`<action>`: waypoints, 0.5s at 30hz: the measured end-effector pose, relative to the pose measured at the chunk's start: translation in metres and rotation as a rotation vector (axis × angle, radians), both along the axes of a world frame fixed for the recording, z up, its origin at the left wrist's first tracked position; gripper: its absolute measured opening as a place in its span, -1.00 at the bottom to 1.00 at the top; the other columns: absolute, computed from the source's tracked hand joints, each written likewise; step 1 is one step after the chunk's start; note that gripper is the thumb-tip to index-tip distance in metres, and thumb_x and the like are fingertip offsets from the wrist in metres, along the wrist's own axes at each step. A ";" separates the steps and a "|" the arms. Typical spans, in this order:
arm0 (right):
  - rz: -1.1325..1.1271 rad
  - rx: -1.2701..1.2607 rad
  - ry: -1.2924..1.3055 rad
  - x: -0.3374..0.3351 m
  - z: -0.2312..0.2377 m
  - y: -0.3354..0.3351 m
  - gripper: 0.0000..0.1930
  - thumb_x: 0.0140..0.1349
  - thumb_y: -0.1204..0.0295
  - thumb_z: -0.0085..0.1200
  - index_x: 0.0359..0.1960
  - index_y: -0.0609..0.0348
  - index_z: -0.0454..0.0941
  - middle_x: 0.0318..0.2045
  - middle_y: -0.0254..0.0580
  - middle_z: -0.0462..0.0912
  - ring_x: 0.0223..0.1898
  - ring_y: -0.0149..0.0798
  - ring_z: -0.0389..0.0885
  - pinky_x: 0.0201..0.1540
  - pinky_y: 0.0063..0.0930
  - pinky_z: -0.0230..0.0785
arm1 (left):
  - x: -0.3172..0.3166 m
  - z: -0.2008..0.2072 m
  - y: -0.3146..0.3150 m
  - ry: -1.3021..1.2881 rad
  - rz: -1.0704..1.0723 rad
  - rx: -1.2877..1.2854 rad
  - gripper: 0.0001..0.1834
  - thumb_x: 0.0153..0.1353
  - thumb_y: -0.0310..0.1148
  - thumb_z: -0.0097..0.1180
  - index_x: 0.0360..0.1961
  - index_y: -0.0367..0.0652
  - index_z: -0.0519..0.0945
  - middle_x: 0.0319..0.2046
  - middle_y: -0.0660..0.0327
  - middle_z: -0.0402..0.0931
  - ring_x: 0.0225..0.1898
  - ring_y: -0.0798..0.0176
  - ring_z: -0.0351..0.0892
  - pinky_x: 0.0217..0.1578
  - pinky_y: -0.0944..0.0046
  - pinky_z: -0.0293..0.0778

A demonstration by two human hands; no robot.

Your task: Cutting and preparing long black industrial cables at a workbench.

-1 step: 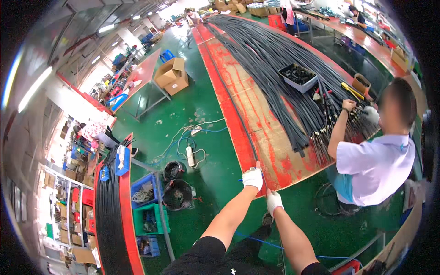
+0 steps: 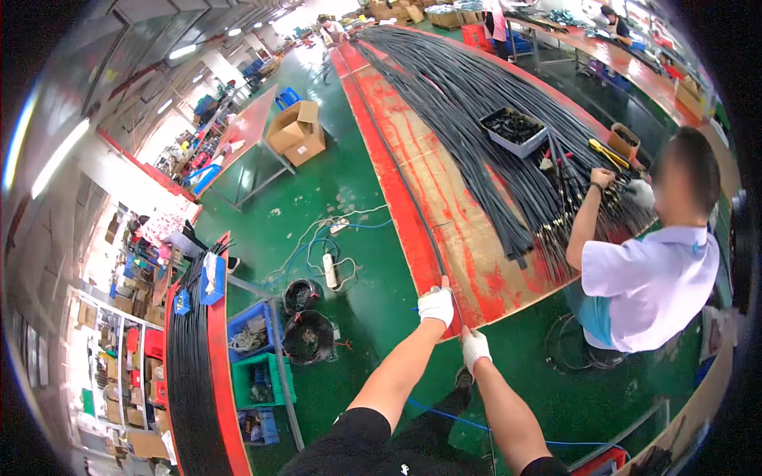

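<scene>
A long black cable point(image 2: 402, 178) lies along the left side of the red-and-tan table point(image 2: 444, 190), its near part reaching my hands at the table's front edge. My left hand point(image 2: 436, 306), in a white glove, is closed around the cable just over the table corner. A small blue tip pokes out at its left side; what it belongs to is hidden. Closer to me, just past the edge, my right hand point(image 2: 475, 347) is also white-gloved and closed on the cable's near part. The fingers cover much of the cable there.
Many black cables point(image 2: 468, 119) spread over the table, with a grey bin point(image 2: 514, 135) of black parts on them. At right a co-worker point(image 2: 651, 262) handles cable ends. Left on the green floor are black buckets point(image 2: 308, 337), a power strip point(image 2: 329, 270) and loose cords.
</scene>
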State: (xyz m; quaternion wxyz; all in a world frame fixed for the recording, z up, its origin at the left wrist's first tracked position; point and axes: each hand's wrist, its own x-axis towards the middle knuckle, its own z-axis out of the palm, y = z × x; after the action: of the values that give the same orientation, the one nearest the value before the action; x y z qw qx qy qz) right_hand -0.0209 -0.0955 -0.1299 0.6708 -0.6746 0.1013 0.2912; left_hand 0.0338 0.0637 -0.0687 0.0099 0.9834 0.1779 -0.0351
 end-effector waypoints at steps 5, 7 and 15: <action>0.005 -0.044 0.059 -0.099 0.001 -0.082 -0.56 0.55 0.14 0.06 -0.29 0.37 0.60 -0.41 -0.14 0.64 -0.34 -0.27 0.48 -0.21 -0.26 0.36 | 0.000 0.006 -0.003 -0.013 0.054 -0.006 -0.45 0.47 -0.32 -0.18 0.46 -0.10 0.39 -0.15 -0.05 0.68 -0.16 -0.10 0.75 -0.15 -0.10 0.63; 0.026 -0.147 -0.010 -0.163 -0.007 -0.142 -0.54 0.54 0.12 0.03 -0.31 0.37 0.58 -0.44 -0.01 0.62 -0.38 -0.13 0.48 -0.22 -0.17 0.37 | 0.006 0.001 -0.011 -0.015 0.065 -0.012 -0.46 0.48 -0.31 -0.20 0.45 -0.07 0.40 -0.13 -0.06 0.68 -0.13 -0.13 0.75 -0.12 -0.12 0.63; 0.236 -0.687 0.206 -0.483 0.056 -0.421 -0.60 0.39 0.20 0.16 0.15 0.15 0.63 -0.03 0.15 0.74 0.07 0.05 0.70 0.17 -0.13 0.51 | -0.034 -0.017 -0.023 0.092 0.060 -0.023 -0.29 0.34 -0.33 -0.04 0.55 -0.07 0.28 0.08 -0.12 0.63 0.03 -0.15 0.72 0.03 -0.09 0.61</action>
State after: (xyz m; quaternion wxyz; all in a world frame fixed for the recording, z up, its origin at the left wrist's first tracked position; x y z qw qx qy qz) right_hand -0.5036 -0.5165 -0.0737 0.3537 -0.8344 0.1815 0.3817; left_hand 0.0003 0.0412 -0.0856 0.0143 0.9748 0.2070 -0.0822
